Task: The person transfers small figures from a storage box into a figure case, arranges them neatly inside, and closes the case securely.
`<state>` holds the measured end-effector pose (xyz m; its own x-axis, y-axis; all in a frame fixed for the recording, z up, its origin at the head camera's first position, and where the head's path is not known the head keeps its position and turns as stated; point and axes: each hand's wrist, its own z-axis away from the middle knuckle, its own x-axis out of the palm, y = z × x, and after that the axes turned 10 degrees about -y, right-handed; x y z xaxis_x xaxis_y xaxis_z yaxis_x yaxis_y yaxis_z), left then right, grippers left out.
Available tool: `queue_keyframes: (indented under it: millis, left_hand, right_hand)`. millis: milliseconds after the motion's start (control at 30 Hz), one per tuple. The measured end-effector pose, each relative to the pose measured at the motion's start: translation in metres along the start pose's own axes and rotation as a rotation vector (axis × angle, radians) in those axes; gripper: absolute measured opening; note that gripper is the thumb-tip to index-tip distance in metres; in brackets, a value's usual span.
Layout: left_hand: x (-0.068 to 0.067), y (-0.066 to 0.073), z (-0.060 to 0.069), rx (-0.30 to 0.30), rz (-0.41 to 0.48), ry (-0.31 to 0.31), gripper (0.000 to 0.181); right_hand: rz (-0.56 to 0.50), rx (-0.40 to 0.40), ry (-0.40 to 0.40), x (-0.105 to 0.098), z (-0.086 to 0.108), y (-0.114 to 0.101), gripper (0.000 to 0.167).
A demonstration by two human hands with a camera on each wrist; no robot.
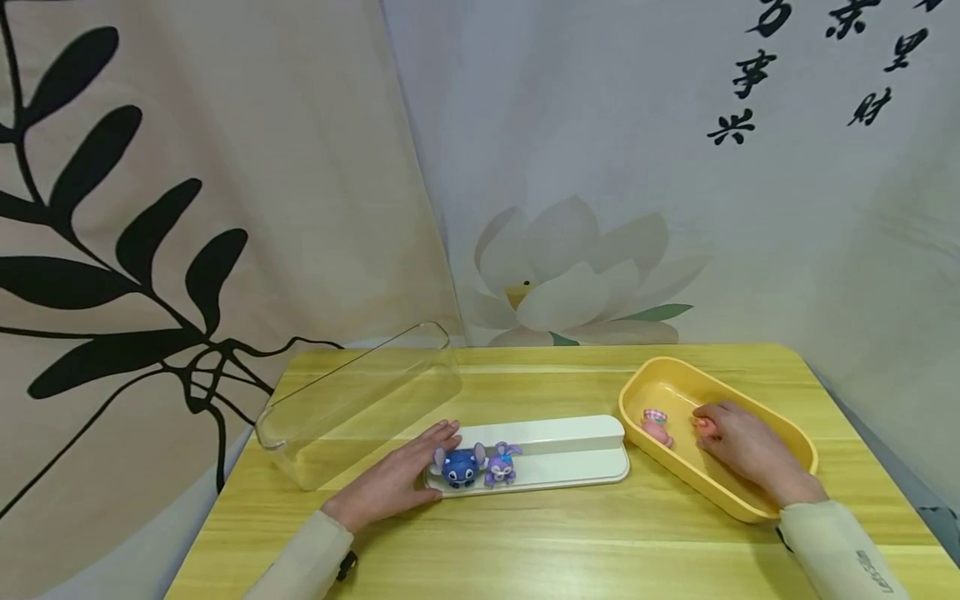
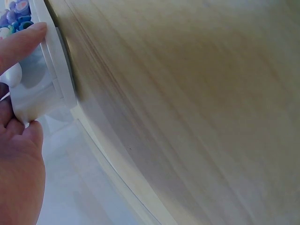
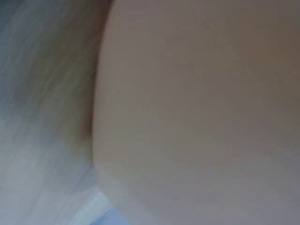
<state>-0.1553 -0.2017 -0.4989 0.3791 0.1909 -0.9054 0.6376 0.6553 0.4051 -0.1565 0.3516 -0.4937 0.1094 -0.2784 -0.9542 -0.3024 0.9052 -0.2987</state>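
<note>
My left hand rests at the left end of a long white display base, its fingers stretched out and its thumb touching the front edge. Beside its fingers, a blue big-eared figurine and a purple long-eared figurine stand upright on the base. In the left wrist view the thumb lies over the base's rim. My right hand reaches into a yellow tray and pinches a small pink figurine, partly hidden by the fingers. Blurred skin fills most of the right wrist view.
Another pink figurine with a checkered top lies in the tray's left part. A clear plastic cover sits at the back left of the wooden table. Printed cloth hangs behind the table.
</note>
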Motion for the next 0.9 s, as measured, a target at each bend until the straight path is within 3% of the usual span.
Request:
queue_keyframes:
  millis: [200, 533, 767, 900]
  left_hand:
    - [0.002, 0.000, 0.000, 0.006, -0.002, 0.001, 0.086]
    - [0.001, -0.002, 0.000, 0.015, -0.014, 0.005, 0.087]
    - [0.001, -0.001, -0.001, 0.013, -0.003, -0.002, 0.087]
    - [0.001, -0.001, -0.001, 0.008, -0.005, 0.001, 0.087]
  right_hand:
    - [0.004, -0.015, 0.024, -0.002, 0.003, -0.002, 0.029]
    - [-0.049, 0.040, 0.065, -0.015, 0.013, -0.011, 0.023]
    - [-0.079, 0.070, 0.073, -0.026, 0.019, -0.017, 0.034]
    - [-0.084, 0.084, 0.116, -0.030, 0.021, -0.023, 0.042]
